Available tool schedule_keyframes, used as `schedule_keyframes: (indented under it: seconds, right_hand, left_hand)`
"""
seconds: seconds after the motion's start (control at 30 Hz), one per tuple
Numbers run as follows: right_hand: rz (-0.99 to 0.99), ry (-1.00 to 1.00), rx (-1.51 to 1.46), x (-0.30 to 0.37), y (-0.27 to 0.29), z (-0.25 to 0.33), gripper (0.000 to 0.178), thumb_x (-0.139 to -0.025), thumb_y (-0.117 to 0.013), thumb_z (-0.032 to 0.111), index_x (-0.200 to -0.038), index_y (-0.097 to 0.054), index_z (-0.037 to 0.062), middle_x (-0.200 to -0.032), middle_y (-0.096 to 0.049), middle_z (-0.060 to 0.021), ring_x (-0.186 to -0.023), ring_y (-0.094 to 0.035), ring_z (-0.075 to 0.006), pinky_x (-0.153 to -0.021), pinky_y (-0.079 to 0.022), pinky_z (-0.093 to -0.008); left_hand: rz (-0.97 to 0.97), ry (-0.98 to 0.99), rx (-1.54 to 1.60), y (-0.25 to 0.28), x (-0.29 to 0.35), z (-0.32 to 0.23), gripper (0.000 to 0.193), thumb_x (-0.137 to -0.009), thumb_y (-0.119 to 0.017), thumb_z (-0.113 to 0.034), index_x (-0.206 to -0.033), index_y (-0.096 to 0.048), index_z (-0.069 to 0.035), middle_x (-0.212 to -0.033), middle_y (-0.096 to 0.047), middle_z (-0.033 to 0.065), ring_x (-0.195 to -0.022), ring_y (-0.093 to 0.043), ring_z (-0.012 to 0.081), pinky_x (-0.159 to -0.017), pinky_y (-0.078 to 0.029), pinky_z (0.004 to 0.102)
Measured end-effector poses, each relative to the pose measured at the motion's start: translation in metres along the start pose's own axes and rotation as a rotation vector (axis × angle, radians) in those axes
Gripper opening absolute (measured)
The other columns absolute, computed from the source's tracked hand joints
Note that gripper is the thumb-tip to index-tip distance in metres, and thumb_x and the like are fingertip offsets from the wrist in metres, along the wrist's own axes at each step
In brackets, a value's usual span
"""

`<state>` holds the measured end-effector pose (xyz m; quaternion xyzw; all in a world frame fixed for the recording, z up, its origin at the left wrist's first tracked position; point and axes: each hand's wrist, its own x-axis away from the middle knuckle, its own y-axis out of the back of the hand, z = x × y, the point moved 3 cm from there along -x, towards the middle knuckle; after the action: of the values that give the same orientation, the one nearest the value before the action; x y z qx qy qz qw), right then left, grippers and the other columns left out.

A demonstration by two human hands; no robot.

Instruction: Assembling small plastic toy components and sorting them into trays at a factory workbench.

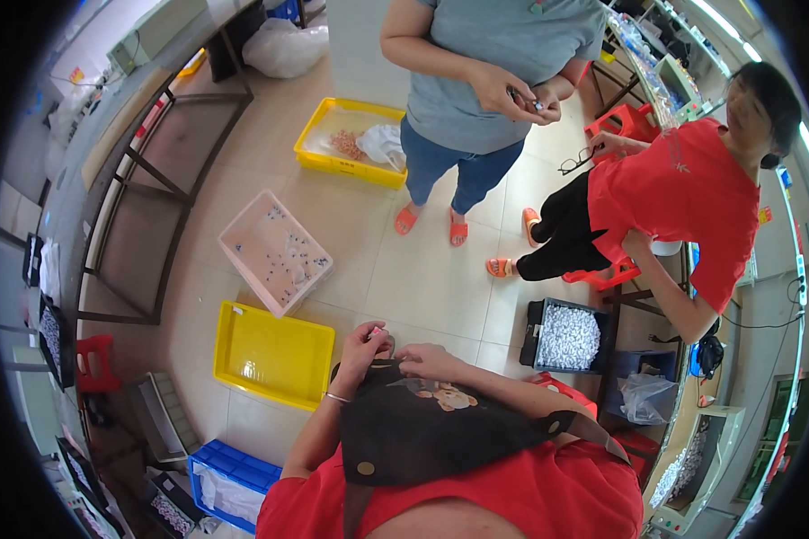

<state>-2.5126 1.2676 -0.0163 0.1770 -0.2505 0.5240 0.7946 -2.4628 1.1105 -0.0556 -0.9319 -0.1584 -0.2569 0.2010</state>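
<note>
My left hand (361, 352) is closed, with a small pink-and-white piece (377, 332) pinched at its fingertips; the piece is too small to name. Beside it, at the top edge of my black apron (404, 427), my right hand (430, 361) has its fingers curled together. What those fingers hold, if anything, is hidden. Nearest to my left hand on the floor is a yellow tray (274, 355). Beyond it stands a pale pink bin (259, 235) with small dark and blue pieces scattered over its bottom.
A person in grey (503, 54) ahead handles a small object; another in red (674, 193) at right holds glasses (577, 162). A yellow bin (355, 171) stands far ahead, a black bin of white pieces (569, 337) at right, a blue crate (234, 467) at lower left. Workbenches line both sides.
</note>
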Motion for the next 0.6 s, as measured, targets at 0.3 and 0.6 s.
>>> schedule_keyframes:
  seconds: [0.3,0.6]
  right_hand:
    - [-0.013,0.073,-0.033,-0.005,-0.008,-0.011,0.037,-0.084,-0.053,0.022,-0.114,-0.052,0.0004,-0.085,-0.064,-0.0075,-0.078,-0.06,-0.0132,-0.072,-0.048,-0.0271]
    - [-0.041,0.096,-0.033,-0.001,-0.006,-0.01,0.036,-0.084,-0.055,0.019,-0.114,-0.052,-0.001,-0.086,-0.063,-0.007,-0.078,-0.06,-0.0127,-0.072,-0.048,-0.0268]
  left_hand:
    - [0.016,0.011,-0.006,0.002,0.011,0.007,0.027,-0.086,-0.058,-0.009,-0.109,-0.053,0.003,-0.084,-0.059,0.0073,-0.071,-0.06,0.0137,-0.065,-0.051,0.0248]
    - [0.032,0.011,-0.074,-0.004,0.007,0.0,0.027,-0.085,-0.058,-0.009,-0.109,-0.053,0.002,-0.084,-0.061,0.0105,-0.071,-0.062,0.0158,-0.066,-0.052,0.0257]
